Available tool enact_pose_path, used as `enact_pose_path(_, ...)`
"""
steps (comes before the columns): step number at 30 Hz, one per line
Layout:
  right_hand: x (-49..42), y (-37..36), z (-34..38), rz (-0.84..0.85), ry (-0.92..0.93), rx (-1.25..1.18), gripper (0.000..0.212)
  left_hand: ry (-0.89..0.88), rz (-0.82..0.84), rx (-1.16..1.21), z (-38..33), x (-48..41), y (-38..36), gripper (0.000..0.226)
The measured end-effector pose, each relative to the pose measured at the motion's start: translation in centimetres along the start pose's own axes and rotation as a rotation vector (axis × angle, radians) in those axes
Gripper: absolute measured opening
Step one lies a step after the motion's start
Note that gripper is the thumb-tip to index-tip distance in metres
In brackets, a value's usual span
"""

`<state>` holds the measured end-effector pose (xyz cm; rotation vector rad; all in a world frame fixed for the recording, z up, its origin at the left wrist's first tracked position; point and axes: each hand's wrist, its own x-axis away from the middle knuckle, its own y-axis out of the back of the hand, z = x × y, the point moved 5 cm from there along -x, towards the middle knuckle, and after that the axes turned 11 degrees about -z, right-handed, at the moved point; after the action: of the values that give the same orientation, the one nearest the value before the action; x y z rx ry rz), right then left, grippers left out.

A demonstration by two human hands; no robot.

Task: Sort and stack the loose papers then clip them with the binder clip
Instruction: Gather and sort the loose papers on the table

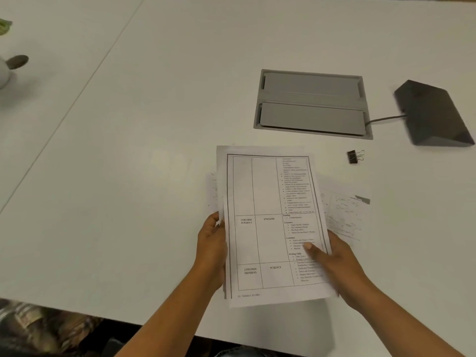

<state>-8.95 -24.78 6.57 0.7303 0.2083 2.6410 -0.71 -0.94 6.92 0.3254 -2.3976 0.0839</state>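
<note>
I hold a thin stack of printed papers [268, 207] above the white table [128, 150]; its top sheet shows a timetable grid. My left hand [211, 248] grips the stack's left edge. My right hand [332, 264] holds the right edge, thumb lying on the top sheet. Beneath the stack, loose sheets lie flat: one [345, 215] sticks out to the right with faint drawings, another [212, 191] peeks out on the left. A small black binder clip [355, 156] rests on the table, up and to the right of the stack, apart from both hands.
A grey recessed cable hatch [313, 104] sits in the tabletop beyond the papers. A dark wedge-shaped device [432, 114] with a cable lies at the right. A white pot [5, 70] stands at the far left. The table's near edge runs below my forearms.
</note>
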Motion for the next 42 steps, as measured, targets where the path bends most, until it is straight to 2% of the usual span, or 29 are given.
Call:
enact_pose_path(4,0.0,0.0,-0.3,-0.080,-0.004,-0.023,0.043,0.003,-0.019,-0.075,0.2,0.3,-0.1,0.038)
enact_pose_path(7,0.0,0.1,-0.4,-0.085,0.007,-0.009,0.047,-0.051,0.004,-0.193,0.1,0.5,-0.3,0.036)
enact_pose_path(11,0.3,0.2,0.4,-0.036,0.032,-0.020,0.041,-0.095,-0.033,-0.234,-0.3,0.4,0.4,0.048)
enact_pose_path(13,-0.1,0.8,0.3,-0.062,-0.001,-0.033,0.037,-0.132,-0.038,-0.242,-0.5,0.3,0.8,0.045)
enact_pose_path(16,-1.8,3.4,-1.7,-0.271,-0.044,0.085,0.042,-0.200,-0.044,-0.266,-0.9,-0.2,1.7,0.031)
enact_pose_path(20,-3.0,7.8,-5.2,-0.641,-0.101,0.458,0.059,-0.211,-0.059,-0.264,-1.2,-0.4,2.8,0.030)
enact_pose_path(22,-3.2,8.9,-6.7,-0.713,-0.201,0.604,0.069,-0.215,-0.068,-0.263,-1.1,-0.5,3.2,0.029)
enact_pose_path(24,-3.3,9.2,-7.8,-0.697,-0.312,0.684,0.079,-0.211,-0.071,-0.260,-1.0,-0.5,3.3,0.026)
enact_pose_path(27,-3.4,8.8,-8.4,-0.652,-0.350,0.759,0.086,-0.200,-0.080,-0.260,-0.8,-0.7,3.7,0.027)
enact_pose_path(33,-4.4,8.9,-8.8,-0.621,-0.344,0.543,0.087,-0.197,-0.100,-0.257,-0.1,-1.1,4.4,0.031)
enact_pose_path(36,-4.4,9.3,-8.9,-0.644,-0.381,0.453,0.080,-0.192,-0.103,-0.233,0.1,-1.2,4.4,0.032)
enact_pose_path(40,-4.4,9.4,-8.9,-0.565,-0.408,0.496,0.054,-0.191,-0.101,-0.221,0.0,-1.1,4.2,0.029)
enact_pose_path(42,-4.4,9.4,-9.0,-0.545,-0.415,0.506,0.053,-0.182,-0.104,-0.217,0.1,-1.0,4.0,0.029)
